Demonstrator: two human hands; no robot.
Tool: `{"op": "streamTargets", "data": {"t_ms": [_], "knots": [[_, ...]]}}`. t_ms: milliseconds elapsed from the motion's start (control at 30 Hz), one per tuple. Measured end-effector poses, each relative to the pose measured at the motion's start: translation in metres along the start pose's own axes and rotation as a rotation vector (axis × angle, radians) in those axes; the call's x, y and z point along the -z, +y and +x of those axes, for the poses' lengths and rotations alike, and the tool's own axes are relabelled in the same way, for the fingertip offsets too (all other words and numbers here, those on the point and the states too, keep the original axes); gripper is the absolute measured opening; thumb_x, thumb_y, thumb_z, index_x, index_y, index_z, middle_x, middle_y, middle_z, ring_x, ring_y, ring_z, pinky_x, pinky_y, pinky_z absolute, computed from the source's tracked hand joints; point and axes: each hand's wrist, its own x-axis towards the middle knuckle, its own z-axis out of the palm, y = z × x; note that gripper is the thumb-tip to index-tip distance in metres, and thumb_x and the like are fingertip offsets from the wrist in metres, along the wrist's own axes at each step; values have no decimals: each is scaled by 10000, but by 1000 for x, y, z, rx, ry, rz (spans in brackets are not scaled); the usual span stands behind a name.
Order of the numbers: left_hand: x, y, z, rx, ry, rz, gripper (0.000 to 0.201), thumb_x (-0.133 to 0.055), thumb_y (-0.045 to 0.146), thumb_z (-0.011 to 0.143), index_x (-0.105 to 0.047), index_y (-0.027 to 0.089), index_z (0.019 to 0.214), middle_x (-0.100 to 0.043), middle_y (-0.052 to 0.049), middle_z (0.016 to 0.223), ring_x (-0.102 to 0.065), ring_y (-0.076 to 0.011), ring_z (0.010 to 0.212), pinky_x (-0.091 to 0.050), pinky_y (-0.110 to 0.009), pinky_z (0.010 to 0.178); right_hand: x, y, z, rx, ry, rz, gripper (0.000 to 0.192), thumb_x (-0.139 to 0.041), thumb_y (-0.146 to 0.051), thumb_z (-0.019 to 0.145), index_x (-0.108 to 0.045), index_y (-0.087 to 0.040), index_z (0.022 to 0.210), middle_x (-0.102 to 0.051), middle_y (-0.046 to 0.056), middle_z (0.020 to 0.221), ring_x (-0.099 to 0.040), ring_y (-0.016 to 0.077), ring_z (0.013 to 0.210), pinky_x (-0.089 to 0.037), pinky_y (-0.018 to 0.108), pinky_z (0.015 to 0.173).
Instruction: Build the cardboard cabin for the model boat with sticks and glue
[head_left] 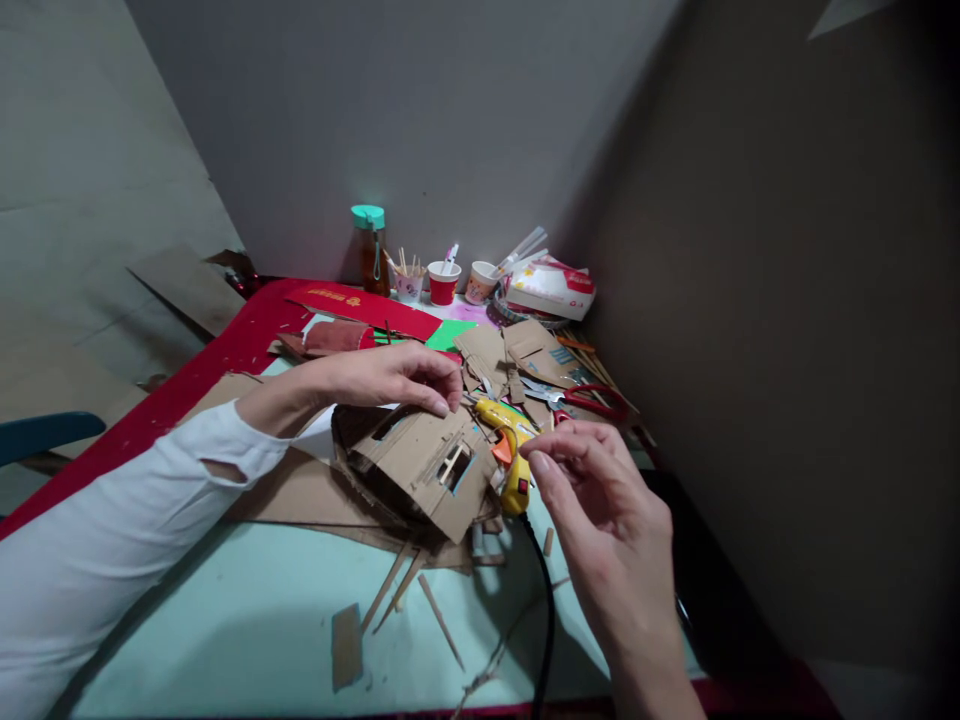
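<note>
A small cardboard model (420,455) with cut-out window openings sits tilted in front of me. My left hand (412,378) reaches across from the left, its fingers curled and closed at the model's upper edge. One opening, on the right side, has a light crossbar frame (454,466) in it. To the right, my right hand (607,500) is raised with thumb and forefinger pinched together; whatever is between them is too small to make out. Behind those fingertips a yellow hot glue gun (516,485) lies on the table, its black cord (551,600) running toward me.
Red-handled scissors (596,400) and cardboard scraps (536,350) lie behind the glue gun. Thin wooden strips (441,620) and a cardboard piece (346,645) lie nearer me. Along the wall stand a bottle (373,255), a red paper cup (443,287) and a tissue pack (551,288).
</note>
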Motion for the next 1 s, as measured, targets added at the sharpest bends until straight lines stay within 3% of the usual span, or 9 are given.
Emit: {"op": "streamTargets", "data": {"t_ms": [200, 267, 367, 433, 467, 567, 800, 1000], "knots": [[-2, 9, -13, 3, 171, 67, 82, -686, 179, 913, -766, 175, 928, -780, -18, 899, -720, -175, 854, -564, -305, 760, 5, 0, -6, 24, 16, -14, 106, -700, -229, 927, -779, -272, 870, -668, 14, 945, -656, 127, 902, -540, 187, 762], [-3, 25, -25, -5, 321, 63, 117, -662, 178, 916, -778, 191, 913, -789, -8, 887, -729, -159, 850, -565, -264, 760, 8, -2, -8, 34, 30, -21, 114, -700, -226, 934, -781, -284, 878, -671, 8, 959, -659, 114, 923, -541, 155, 770], [-9, 56, -46, -27, 655, 62, 88, -671, 249, 951, -756, 231, 935, -760, 20, 925, -710, -133, 826, -565, -233, 746, 11, -5, -10, 49, 47, -34, 115, -708, -224, 941, -783, -302, 903, -672, 1, 984, -659, 100, 959, -537, 127, 797], [-14, 74, -57, -15, 786, 95, 54, -717, 205, 917, -762, 234, 917, -772, 35, 952, -711, -123, 857, -552, -215, 805, 11, -5, -10, 55, 55, -33, 109, -716, -230, 944, -783, -308, 908, -670, -1, 989, -658, 97, 960, -536, 123, 795], [-16, 79, -61, -19, 805, 134, 63, -723, 208, 911, -773, 235, 882, -782, 41, 901, -711, -117, 834, -543, -194, 755, 10, -5, -9, 55, 58, -32, 105, -720, -234, 943, -782, -308, 902, -670, -1, 987, -656, 97, 957, -535, 123, 789], [-18, 75, -60, -12, 746, 203, 39, -775, 264, 866, -805, 241, 876, -816, 34, 861, -723, -127, 799, -538, -200, 721, 6, -4, -10, 51, 49, -28, 102, -724, -233, 938, -782, -303, 890, -673, 3, 977, -650, 107, 958, -534, 141, 784], [-16, 32, -33, 5, 583, 120, 56, -733, 175, 782, -781, 195, 802, -784, 21, 755, -697, -119, 686, -547, -214, 642, -6, 2, -5, 34, 3, -17, 79, -701, -228, 941, -759, -271, 912, -624, 21, 997, -630, 169, 944, -527, 287, 782], [-15, 26, -26, 6, 550, 58, 79, -748, 204, 770, -785, 187, 838, -765, 16, 773, -683, -127, 712, -550, -230, 663, -20, 7, 18, 2, -94, -14, 72, -706, -256, 935, -721, -247, 1005, -553, 46, 1081, -613, 224, 1036, -558, 413, 929]]}}
